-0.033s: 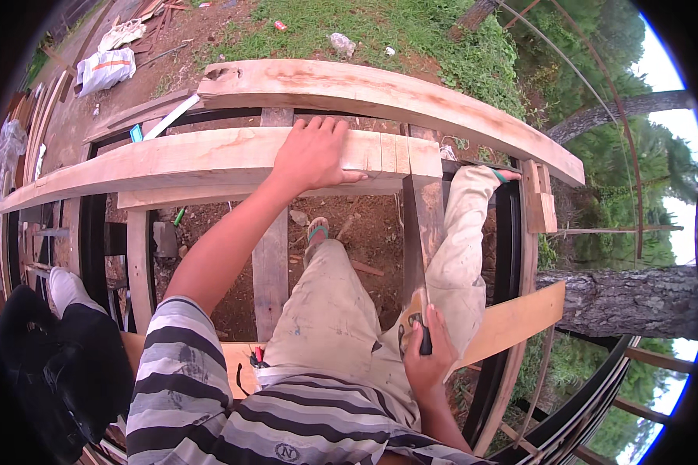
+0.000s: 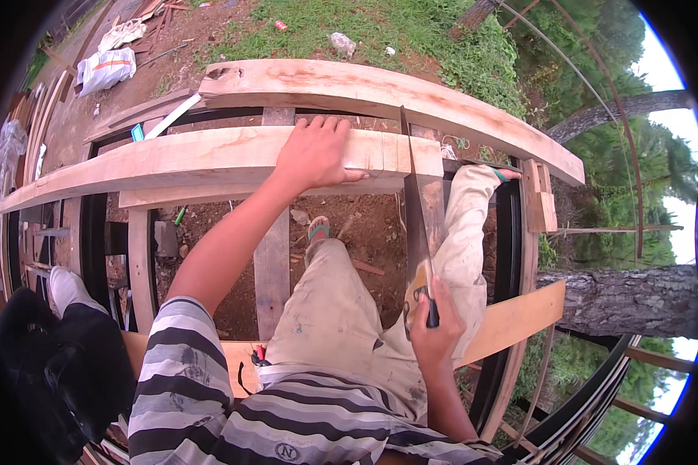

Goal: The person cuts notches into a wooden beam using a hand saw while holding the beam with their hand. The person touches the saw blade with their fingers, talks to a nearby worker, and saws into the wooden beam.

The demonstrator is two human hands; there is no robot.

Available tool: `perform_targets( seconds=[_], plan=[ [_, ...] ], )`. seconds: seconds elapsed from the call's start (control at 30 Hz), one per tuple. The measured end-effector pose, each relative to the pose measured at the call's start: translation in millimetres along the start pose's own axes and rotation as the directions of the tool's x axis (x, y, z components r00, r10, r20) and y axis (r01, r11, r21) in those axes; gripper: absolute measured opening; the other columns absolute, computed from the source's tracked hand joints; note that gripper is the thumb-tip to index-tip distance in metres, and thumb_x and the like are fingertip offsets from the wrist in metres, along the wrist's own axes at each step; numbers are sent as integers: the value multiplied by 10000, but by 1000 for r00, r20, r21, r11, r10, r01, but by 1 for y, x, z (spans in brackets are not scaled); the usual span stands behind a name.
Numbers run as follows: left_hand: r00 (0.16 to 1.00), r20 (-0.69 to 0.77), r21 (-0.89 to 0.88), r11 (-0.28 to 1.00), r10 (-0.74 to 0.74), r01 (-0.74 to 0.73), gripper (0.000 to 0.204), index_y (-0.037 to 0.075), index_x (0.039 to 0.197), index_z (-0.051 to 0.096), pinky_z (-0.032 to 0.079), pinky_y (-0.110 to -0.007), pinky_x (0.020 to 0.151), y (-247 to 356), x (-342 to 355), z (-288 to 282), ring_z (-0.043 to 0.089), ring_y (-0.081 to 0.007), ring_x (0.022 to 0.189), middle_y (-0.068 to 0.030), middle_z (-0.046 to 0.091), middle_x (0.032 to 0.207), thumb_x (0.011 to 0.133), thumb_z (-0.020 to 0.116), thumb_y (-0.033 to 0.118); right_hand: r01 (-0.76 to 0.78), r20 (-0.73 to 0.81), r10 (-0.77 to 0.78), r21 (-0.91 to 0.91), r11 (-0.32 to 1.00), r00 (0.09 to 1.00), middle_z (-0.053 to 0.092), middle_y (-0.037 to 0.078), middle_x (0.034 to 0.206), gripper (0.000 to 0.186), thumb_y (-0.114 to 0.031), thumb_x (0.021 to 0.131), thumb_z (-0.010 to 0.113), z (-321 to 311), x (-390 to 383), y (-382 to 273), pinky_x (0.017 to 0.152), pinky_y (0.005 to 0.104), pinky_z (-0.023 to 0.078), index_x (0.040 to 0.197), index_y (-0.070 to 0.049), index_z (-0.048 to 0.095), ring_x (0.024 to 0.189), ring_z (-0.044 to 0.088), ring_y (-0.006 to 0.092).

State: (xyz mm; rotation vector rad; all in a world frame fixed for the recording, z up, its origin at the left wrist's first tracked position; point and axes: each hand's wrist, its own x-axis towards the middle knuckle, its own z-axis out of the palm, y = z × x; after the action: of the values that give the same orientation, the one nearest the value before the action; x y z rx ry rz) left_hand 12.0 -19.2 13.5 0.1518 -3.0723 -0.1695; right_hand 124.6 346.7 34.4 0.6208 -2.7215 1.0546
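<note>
A thick pale wooden beam lies crosswise in front of me. My left hand grips it from above, fingers over the far edge and thumb toward the right end. In my right hand is a handsaw, its fingers closed round the handle. The blade crosses the beam near its right end, tip pointing away from me past the far edge. Dark lines run across the beam between my left hand and the blade. How deep the teeth sit in the wood cannot be made out.
A second heavy beam lies beyond the first. A plank passes behind my legs. A black bag-like bundle is at the lower left, a white sack at the far left. A tree trunk stands at right.
My right hand has pushed the saw forward, away from me, so its tip now reaches beyond the beam's far edge. My left hand stays in place on the beam.
</note>
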Motion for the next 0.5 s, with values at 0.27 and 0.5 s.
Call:
perform_targets(
  seconds=[0.27, 0.5],
  plan=[
    [999, -26, -46, 998, 46, -47, 1032, 48, 1387, 620, 482, -487, 1120, 0, 6, 15, 664, -338, 1290, -184, 710, 1326, 809, 738, 894, 47, 19, -47, -42, 998, 999, 754, 317, 1302, 382, -23, 989, 736, 44, 123, -16, 938, 492, 627, 1353, 89, 724, 1099, 783, 448],
    [998, -59, -3, 999, 35, -35, 1054, -6, 1386, 612, 490, -507, 1120, -3, 0, 14, 659, -347, 1296, -182, 708, 1313, 828, 729, 881, 27, 45, -23, -97, 995, 999, 753, 326, 1320, 430, 12, 973, 764, -13, -73, 0, 1002, 494, 637, 1394, 87, 715, 1219, 758, 495]
  ],
)
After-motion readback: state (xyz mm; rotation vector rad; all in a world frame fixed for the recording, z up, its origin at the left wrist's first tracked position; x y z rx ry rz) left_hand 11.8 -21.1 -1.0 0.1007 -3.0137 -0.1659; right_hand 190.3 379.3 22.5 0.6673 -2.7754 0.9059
